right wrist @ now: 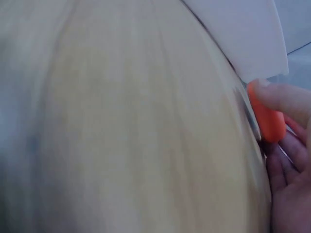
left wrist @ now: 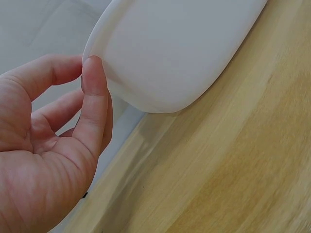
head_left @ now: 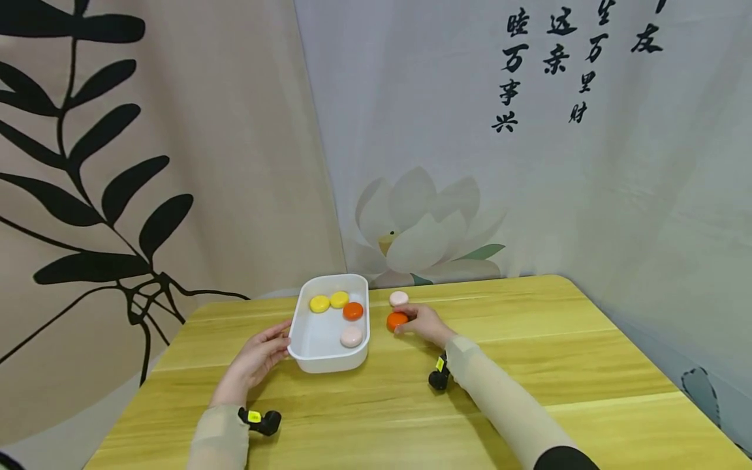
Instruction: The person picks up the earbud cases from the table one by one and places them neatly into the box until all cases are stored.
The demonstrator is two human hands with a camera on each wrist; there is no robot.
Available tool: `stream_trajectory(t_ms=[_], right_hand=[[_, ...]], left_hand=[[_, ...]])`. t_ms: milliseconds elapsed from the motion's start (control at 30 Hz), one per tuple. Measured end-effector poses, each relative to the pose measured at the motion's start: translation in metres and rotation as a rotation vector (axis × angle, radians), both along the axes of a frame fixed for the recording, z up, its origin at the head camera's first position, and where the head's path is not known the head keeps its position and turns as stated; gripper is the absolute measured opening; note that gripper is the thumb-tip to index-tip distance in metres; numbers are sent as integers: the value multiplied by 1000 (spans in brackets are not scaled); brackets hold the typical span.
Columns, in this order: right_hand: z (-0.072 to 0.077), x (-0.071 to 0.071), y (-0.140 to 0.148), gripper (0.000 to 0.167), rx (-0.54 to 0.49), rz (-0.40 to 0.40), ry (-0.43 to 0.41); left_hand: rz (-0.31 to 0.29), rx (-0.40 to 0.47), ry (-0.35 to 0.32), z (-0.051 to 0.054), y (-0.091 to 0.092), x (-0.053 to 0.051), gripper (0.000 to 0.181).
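My right hand (head_left: 427, 324) pinches a thick, rounded orange disc (head_left: 397, 320) between thumb and fingers, just right of a white plastic container (head_left: 329, 365). In the right wrist view the thumb lies on the upper end of the orange disc (right wrist: 268, 116), which stands tilted on its edge. Behind that hand lies a pale pink disc (head_left: 398, 298) on the table. My left hand (head_left: 258, 358) holds the container's left side; the left wrist view has thumb and fingertips pinching its rim (left wrist: 97, 48). Inside the container are two yellow discs (head_left: 329, 301), another orange disc (head_left: 353, 311) and another pink disc (head_left: 351, 336).
The wooden table (head_left: 505, 391) has its back edge close behind the container. A printed cloth (head_left: 423, 130) hangs behind the table. Black wrist cameras (head_left: 267, 422) sit on both forearms.
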State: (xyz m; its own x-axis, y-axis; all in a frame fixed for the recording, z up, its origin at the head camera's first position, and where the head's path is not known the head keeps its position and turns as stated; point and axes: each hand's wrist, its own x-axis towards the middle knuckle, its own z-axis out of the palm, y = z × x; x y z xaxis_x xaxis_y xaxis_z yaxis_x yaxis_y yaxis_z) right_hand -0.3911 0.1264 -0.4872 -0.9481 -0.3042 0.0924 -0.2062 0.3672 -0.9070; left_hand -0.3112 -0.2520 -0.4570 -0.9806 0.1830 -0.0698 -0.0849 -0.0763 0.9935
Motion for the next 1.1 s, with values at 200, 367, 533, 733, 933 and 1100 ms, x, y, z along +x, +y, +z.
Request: stream_trajectory(t_ms=[200,367,533,733,933,1100], right_hand=[[2,0,1,54,-35,10,-15],[3,0,1,54,-34,24,-17],[8,-3,3,55,-68,33,-37],[21,0,5,54,-69,50,-35],[31,1,6,55,-7,65,3],[36,-5,7,55,-18,45,-40]], left_hand=[[11,16,1,-1,1,0,60],[7,10,2,1,0,1,60],[8,-7,11,2,2,1,58],[14,-26,20,1,3,1,57],[25,-29,22,0,2,0,56],[20,-33,23,0,2,-1,56]])
